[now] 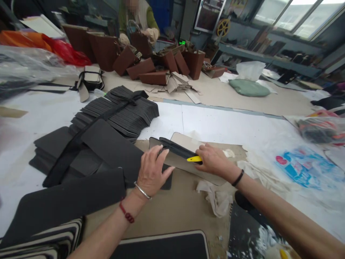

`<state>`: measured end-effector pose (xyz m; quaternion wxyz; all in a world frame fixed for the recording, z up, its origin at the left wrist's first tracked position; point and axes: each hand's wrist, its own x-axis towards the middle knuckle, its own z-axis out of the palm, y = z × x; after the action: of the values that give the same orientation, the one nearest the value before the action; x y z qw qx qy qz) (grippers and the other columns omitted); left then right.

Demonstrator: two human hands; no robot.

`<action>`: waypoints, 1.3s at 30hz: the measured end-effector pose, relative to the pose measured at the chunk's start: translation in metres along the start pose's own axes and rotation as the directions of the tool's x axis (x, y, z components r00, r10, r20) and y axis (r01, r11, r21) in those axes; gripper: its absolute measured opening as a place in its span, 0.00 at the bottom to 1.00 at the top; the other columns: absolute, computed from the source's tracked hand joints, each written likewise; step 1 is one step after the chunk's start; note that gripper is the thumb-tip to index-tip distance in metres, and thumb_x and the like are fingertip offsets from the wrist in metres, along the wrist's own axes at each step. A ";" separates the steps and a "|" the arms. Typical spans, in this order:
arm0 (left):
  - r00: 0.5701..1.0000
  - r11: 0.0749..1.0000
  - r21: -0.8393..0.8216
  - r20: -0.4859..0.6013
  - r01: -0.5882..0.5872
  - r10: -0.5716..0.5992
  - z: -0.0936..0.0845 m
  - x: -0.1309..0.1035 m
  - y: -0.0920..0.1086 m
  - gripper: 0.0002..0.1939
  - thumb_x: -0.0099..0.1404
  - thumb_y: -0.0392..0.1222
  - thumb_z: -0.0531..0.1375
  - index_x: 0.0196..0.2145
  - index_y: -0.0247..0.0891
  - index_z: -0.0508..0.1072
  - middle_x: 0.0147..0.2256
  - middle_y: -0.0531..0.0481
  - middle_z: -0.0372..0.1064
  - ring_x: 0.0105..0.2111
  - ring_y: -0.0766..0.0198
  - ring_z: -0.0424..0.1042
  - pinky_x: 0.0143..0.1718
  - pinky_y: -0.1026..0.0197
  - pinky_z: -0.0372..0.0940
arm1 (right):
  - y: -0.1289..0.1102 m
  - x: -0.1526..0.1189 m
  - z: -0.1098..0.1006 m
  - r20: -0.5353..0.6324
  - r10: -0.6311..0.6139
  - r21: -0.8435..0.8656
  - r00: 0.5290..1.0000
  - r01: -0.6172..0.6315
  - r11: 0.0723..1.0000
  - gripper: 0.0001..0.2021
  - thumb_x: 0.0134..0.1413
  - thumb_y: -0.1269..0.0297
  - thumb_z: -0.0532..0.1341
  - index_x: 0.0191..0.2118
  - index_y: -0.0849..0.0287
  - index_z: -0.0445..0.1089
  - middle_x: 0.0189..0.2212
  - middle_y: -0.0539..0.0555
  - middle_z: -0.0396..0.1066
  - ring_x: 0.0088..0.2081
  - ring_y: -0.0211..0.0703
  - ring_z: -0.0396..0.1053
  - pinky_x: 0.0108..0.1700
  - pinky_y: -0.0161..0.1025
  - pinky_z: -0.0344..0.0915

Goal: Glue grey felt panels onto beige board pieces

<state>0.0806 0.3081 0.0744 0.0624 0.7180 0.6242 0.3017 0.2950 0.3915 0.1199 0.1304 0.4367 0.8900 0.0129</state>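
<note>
In the middle lies a panel with a beige-grey face point(183, 162) and a folded black strip point(176, 149) along its far side. My left hand point(153, 169) is at the panel's left end, thumb and fingers apart; whether the fingertips touch it is unclear. My right hand point(212, 158) is closed at the right end around a tool with a yellow handle point(194, 159); its working end is hidden. A lighter beige panel point(185, 141) lies just behind. Left of my hands are loose black panels point(107, 140) and a tied stack of black pieces point(126, 111).
Brown bags point(153, 68) stand along the far side, where a person point(140, 21) handles one. A crumpled cloth point(215, 198) lies near my right forearm. Plastic bags point(304, 167) lie at right. Black panels with pale edges point(161, 246) are at the near edge.
</note>
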 end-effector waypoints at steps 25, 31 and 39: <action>0.822 0.909 0.323 0.569 -0.262 0.035 -0.046 0.066 0.026 0.18 0.57 0.44 0.54 0.45 0.38 0.64 0.43 0.47 0.66 0.47 0.53 0.64 0.45 0.54 0.55 | 0.027 -0.071 -0.012 -0.010 0.200 0.020 0.980 -0.200 0.980 0.15 0.47 0.49 0.57 0.32 0.56 0.68 0.32 0.58 0.68 0.40 0.51 0.62 0.33 0.40 0.57; 0.709 0.920 0.352 0.692 -0.170 -0.134 -0.108 0.042 0.027 0.23 0.51 0.53 0.59 0.43 0.40 0.68 0.38 0.51 0.68 0.43 0.52 0.67 0.43 0.56 0.56 | 0.000 -0.081 -0.050 0.204 0.075 0.175 0.976 -0.112 0.978 0.16 0.37 0.48 0.63 0.29 0.55 0.70 0.29 0.54 0.69 0.33 0.46 0.65 0.35 0.40 0.58; 0.542 0.984 0.177 0.829 -0.018 -0.139 -0.072 -0.006 -0.032 0.27 0.41 0.49 0.64 0.42 0.41 0.71 0.38 0.49 0.73 0.38 0.57 0.70 0.35 0.63 0.60 | -0.042 -0.042 -0.005 0.472 -0.191 0.397 0.860 -0.014 0.918 0.15 0.34 0.53 0.63 0.29 0.57 0.72 0.22 0.51 0.69 0.24 0.40 0.65 0.25 0.36 0.55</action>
<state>0.0156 0.2891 0.1161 0.3038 0.7551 0.5656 -0.1328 0.2860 0.3331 0.1288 0.2690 0.3995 0.8294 -0.2831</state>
